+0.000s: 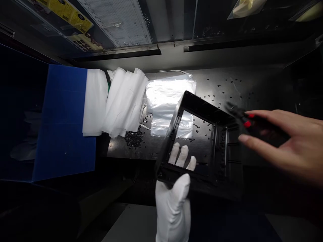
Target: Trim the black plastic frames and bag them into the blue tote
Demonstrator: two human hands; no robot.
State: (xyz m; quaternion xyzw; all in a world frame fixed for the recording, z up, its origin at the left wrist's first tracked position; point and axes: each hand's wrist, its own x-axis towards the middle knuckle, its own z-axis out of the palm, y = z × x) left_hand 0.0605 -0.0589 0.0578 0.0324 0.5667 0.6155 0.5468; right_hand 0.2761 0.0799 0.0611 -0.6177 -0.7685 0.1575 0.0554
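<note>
My left hand [174,208], in a white glove, grips the lower edge of a black plastic frame [164,148] and holds it tilted above the table. The thumb lies on the near side, and three gloved fingertips show through the rectangular opening. My bare right hand [290,141] is closed around a pair of cutting pliers [246,117] with black and red handles. The tool's blurred jaws are at the frame's upper right edge; whether they touch it I cannot tell. The frame's lower right side fades into shadow.
Clear plastic bags [169,101] lie on the metal table [217,75] behind the frame. Folded white foam sheets [123,101] stand left of them, beside a blue box [65,117]. Small black plastic bits [133,138] are heaped and scattered over the tabletop. Papers hang above the back.
</note>
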